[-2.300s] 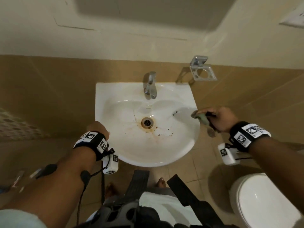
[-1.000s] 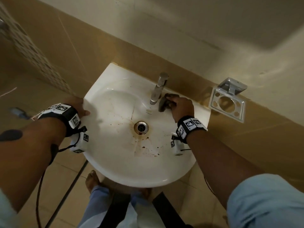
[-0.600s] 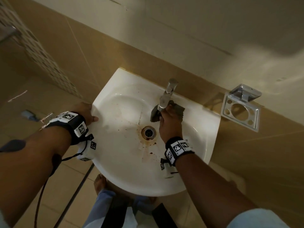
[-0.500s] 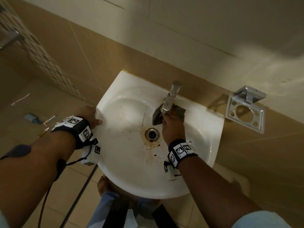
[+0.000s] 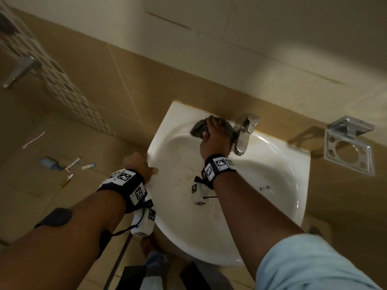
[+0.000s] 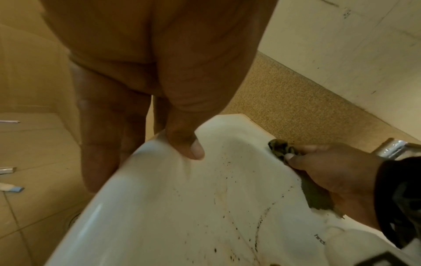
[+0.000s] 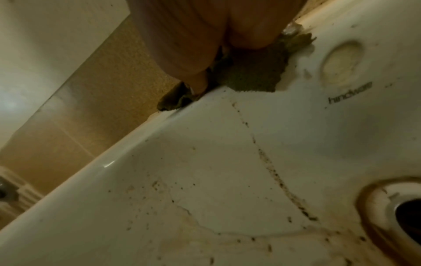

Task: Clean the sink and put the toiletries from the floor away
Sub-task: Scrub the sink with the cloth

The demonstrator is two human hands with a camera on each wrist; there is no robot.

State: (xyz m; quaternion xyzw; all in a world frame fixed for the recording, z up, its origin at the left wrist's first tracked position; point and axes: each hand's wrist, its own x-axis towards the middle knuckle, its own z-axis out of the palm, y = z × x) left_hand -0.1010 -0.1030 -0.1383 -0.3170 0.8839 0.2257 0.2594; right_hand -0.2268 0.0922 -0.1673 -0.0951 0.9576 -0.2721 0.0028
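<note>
A white wall-hung sink (image 5: 272, 178) is streaked with brown stains and dark specks (image 7: 268, 162) around its drain (image 7: 410, 214). My right hand (image 5: 213, 137) grips a dark green cloth (image 5: 198, 127) and presses it on the sink's back ledge, left of the chrome tap (image 5: 244, 132). The cloth (image 7: 248, 72) bunches under my fingers. My left hand (image 5: 137, 164) grips the sink's left rim, thumb (image 6: 187, 144) on top and fingers below. Toiletries lie on the floor at left: a blue bottle (image 5: 49, 163), small tubes (image 5: 73, 164) and an amber vial (image 5: 66, 181).
A chrome toothbrush holder (image 5: 348, 152) hangs on the tiled wall right of the sink. A white stick (image 5: 33, 140) lies on the floor further left. A mosaic tile strip (image 5: 52, 74) and a metal fitting (image 5: 18, 72) are at upper left. My feet (image 5: 150, 245) stand under the sink.
My right hand has slid the cloth from under the tap's spout up onto the back ledge, left of the tap. The left hand stays on the rim. The view has swung left.
</note>
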